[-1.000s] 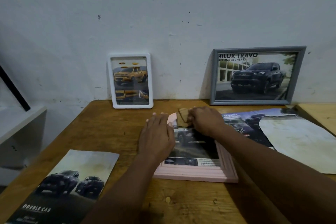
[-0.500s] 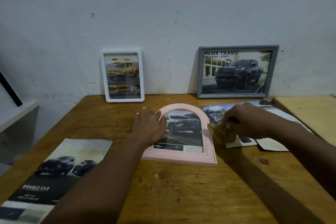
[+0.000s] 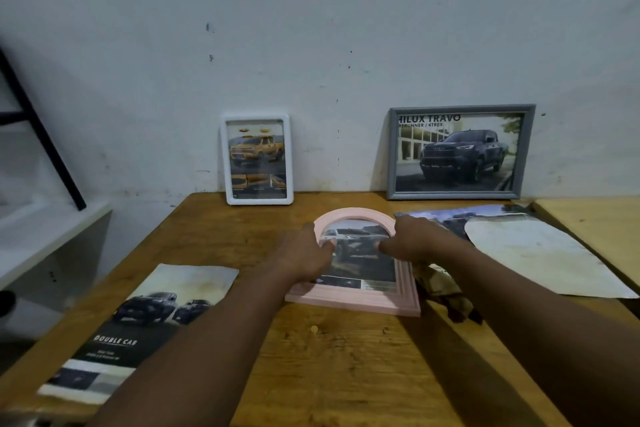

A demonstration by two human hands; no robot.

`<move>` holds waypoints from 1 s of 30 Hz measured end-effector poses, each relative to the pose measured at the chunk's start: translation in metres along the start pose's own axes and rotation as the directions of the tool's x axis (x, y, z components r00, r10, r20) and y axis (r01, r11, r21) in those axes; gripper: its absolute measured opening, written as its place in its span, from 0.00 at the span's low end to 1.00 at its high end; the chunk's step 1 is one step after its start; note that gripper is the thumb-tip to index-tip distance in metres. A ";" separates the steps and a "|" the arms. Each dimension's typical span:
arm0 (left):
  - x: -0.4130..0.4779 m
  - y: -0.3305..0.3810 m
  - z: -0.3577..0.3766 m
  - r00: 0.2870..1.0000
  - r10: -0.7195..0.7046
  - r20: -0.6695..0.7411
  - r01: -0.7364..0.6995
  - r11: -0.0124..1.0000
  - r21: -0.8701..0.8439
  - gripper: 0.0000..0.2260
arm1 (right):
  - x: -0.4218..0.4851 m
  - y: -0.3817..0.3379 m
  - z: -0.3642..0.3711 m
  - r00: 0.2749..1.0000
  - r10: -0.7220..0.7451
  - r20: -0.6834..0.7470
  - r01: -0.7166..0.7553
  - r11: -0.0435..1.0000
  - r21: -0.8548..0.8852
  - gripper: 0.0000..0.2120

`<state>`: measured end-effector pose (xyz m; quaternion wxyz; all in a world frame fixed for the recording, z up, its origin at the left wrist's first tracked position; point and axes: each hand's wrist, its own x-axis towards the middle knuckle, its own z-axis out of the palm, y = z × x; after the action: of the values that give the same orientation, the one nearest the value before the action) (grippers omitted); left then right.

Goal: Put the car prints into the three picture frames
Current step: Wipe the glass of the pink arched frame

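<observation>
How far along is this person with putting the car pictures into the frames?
Nearly finished, by the look of it. The white frame and the grey frame lean against the wall with car prints inside. The pink arched frame lies flat with a print showing; the left hand and right hand are on it. Probably left: standing it up.

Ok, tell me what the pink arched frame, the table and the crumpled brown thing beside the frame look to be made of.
Pink arched frame: likely moulded plastic or painted wood; matte, even colour, stepped ridges.
Table: wood with a worn finish; grain and knots show.
Crumpled brown thing: probably a cloth or crumpled paper; soft creases, too blurred to settle.
</observation>
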<state>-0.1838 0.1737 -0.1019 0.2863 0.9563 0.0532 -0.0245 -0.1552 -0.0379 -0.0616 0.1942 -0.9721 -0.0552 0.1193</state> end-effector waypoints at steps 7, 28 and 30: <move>0.003 0.005 -0.024 0.976 0.082 -0.203 -0.141 0.944 -0.297 0.24 | 0.004 -0.018 -0.010 0.917 -0.097 -0.386 0.190 0.959 0.211 0.25; 0.127 0.011 -0.026 0.944 0.129 -0.304 -0.208 0.947 -0.245 0.36 | 0.122 -0.019 -0.027 0.874 -0.176 -0.453 0.322 0.908 0.269 0.26; 0.133 0.011 -0.023 0.949 0.124 -0.290 -0.196 0.952 -0.235 0.36 | 0.128 -0.020 -0.028 0.882 -0.167 -0.440 0.308 0.912 0.271 0.25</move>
<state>-0.0502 0.1887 -0.0871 0.4007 0.9056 0.0164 0.1377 -0.0262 -0.0099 -0.0556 0.3760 -0.9139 -0.1128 -0.1036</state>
